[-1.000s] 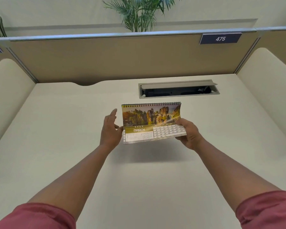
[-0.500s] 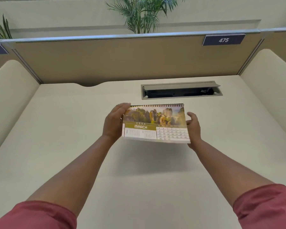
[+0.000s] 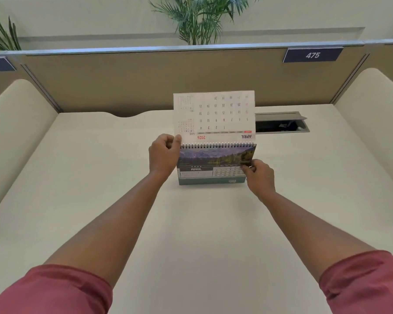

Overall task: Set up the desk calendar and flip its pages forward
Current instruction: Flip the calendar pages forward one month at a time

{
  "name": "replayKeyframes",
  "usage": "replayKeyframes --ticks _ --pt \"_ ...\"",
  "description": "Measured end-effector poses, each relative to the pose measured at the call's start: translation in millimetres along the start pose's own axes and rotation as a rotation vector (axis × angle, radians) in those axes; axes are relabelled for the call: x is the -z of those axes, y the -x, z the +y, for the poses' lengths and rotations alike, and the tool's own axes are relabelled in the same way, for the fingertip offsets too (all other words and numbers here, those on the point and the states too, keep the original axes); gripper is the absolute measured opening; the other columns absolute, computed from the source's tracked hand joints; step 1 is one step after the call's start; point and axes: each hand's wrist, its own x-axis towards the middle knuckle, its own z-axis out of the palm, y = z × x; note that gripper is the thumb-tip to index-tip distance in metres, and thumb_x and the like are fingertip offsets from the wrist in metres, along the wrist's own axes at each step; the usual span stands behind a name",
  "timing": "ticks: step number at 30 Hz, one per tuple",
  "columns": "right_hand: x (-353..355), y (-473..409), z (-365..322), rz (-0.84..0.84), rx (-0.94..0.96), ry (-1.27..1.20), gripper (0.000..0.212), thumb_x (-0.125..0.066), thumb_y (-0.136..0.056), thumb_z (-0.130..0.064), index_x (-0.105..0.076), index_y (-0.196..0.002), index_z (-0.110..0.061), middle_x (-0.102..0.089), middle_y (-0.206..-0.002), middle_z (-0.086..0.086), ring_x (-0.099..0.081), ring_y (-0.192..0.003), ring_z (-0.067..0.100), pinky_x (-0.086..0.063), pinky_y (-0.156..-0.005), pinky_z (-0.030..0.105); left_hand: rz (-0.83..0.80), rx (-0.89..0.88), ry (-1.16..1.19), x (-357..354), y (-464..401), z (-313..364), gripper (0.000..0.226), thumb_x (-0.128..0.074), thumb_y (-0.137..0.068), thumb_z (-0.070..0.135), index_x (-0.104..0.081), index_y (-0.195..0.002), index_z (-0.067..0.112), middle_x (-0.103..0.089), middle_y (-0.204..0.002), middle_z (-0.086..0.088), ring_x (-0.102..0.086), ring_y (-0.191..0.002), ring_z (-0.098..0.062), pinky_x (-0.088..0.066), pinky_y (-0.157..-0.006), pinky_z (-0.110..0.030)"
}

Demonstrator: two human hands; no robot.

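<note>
The spiral-bound desk calendar (image 3: 211, 164) stands upright on the cream desk (image 3: 191, 223), its front showing an April page with a mountain lake photo. One flipped page (image 3: 213, 114) stands straight up above the spiral, its back printed upside down with an April grid. My left hand (image 3: 163, 155) grips the calendar's left edge by the spiral, thumb on the raised page's lower corner. My right hand (image 3: 259, 175) pinches the curled right edge of the front page.
An open grey cable tray (image 3: 281, 123) is sunk into the desk behind and to the right of the calendar. A tan partition (image 3: 145, 82) with a "475" sign (image 3: 312, 55) closes the back; cream side panels flank the desk. Plants rise behind.
The calendar was held in the air showing March; now it stands on the desk, the March page has swung up over the spiral and April shows. My right hand moved to the page edge.
</note>
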Motion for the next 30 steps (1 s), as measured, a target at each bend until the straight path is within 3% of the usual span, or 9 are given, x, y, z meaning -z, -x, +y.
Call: replayKeyframes --ticks 3,6,9,13,17,19,22,25,30 --pt "2 2 1 -0.007 0.008 -0.004 0.010 -0.061 -0.098 -0.021 -0.067 -0.096 -0.013 -0.059 -0.072 -0.008 -0.055 -0.069 0.012 -0.037 -0.056 0.024 -0.024 0.058 0.043 0 1 0 0.028 -0.056 -0.099 0.041 -0.060 -0.118 0.020 -0.071 -0.091 0.003 -0.070 -0.089 -0.017 -0.061 -0.076 -0.040" --pt "2 3 1 -0.004 0.009 -0.022 0.011 -0.060 -0.098 -0.021 -0.068 -0.097 -0.013 -0.060 -0.072 -0.008 -0.054 -0.068 0.007 -0.038 -0.056 0.024 -0.033 0.019 0.021 0 2 0 0.034 -0.052 -0.101 0.042 -0.068 -0.085 0.017 -0.066 -0.086 0.008 -0.066 -0.090 -0.021 -0.054 -0.076 -0.036" --pt "1 3 0 -0.003 0.003 -0.034 0.012 -0.060 -0.098 -0.020 -0.069 -0.099 -0.012 -0.062 -0.074 -0.006 -0.056 -0.070 0.007 -0.040 -0.056 0.025 -0.050 0.047 -0.009 0 5 -2 0.056 -0.048 -0.103 0.051 -0.056 -0.064 0.011 -0.061 -0.075 -0.003 -0.057 -0.076 -0.022 -0.042 -0.063 -0.033" --pt "0 4 0 0.004 0.006 -0.034 0.014 -0.059 -0.098 -0.020 -0.069 -0.102 -0.012 -0.064 -0.077 -0.002 -0.056 -0.070 0.013 -0.040 -0.056 0.025 -0.099 0.077 0.027 3 6 -6 0.071 -0.045 -0.098 0.065 -0.054 -0.078 -0.003 -0.061 -0.074 -0.016 -0.049 -0.066 -0.019 -0.039 -0.060 -0.035" --pt "-1 6 0 0.009 0.005 -0.030 0.015 -0.057 -0.099 -0.018 -0.070 -0.103 -0.010 -0.067 -0.082 0.004 -0.060 -0.077 0.023 -0.042 -0.057 0.025 -0.185 0.081 0.074 4 13 -16 0.075 -0.040 -0.090 0.078 -0.061 -0.089 0.006 -0.069 -0.086 -0.011 -0.059 -0.074 -0.020 -0.055 -0.071 -0.047" --pt "-3 8 1 0.012 0.012 -0.015 0.017 -0.055 -0.099 -0.015 -0.070 -0.104 -0.009 -0.069 -0.085 0.004 -0.060 -0.081 0.025 -0.041 -0.057 0.023 -0.214 0.080 0.083 4 20 -23 0.070 -0.039 -0.090 0.078 -0.064 -0.095 0.013 -0.072 -0.091 -0.007 -0.064 -0.079 -0.022 -0.056 -0.075 -0.047" --pt "-7 11 3 0.026 0.005 0.021 0.018 -0.054 -0.098 -0.012 -0.070 -0.106 -0.009 -0.072 -0.094 0.007 -0.060 -0.083 0.026 -0.041 -0.058 0.026 -0.172 0.039 0.005 0 31 -36 0.045 -0.045 -0.102 0.057 -0.069 -0.102 0.019 -0.070 -0.099 -0.003 -0.066 -0.088 -0.023 -0.049 -0.072 -0.034" --pt "-10 16 5 0.034 0.015 0.124 0.021 -0.050 -0.097 -0.009 -0.070 -0.101 -0.008 -0.073 -0.097 0.011 -0.058 -0.080 0.027 -0.042 -0.063 0.031 -0.133 0.030 -0.114 -8 44 -48 0.026 -0.048 -0.105 0.026 -0.070 -0.112 0.014 -0.070 -0.105 -0.007 -0.065 -0.097 -0.027 -0.047 -0.078 -0.033" --pt "-14 27 1 0.012 0.024 0.248 0.022 -0.050 -0.092 -0.004 -0.067 -0.107 -0.007 -0.070 -0.102 0.010 -0.055 -0.078 0.025 -0.043 -0.063 0.027 -0.142 0.010 -0.214 -14 67 -57 0.027 -0.044 -0.099 0.005 -0.068 -0.110 0.012 -0.075 -0.100 -0.008 -0.062 -0.085 -0.027 -0.045 -0.070 -0.031"
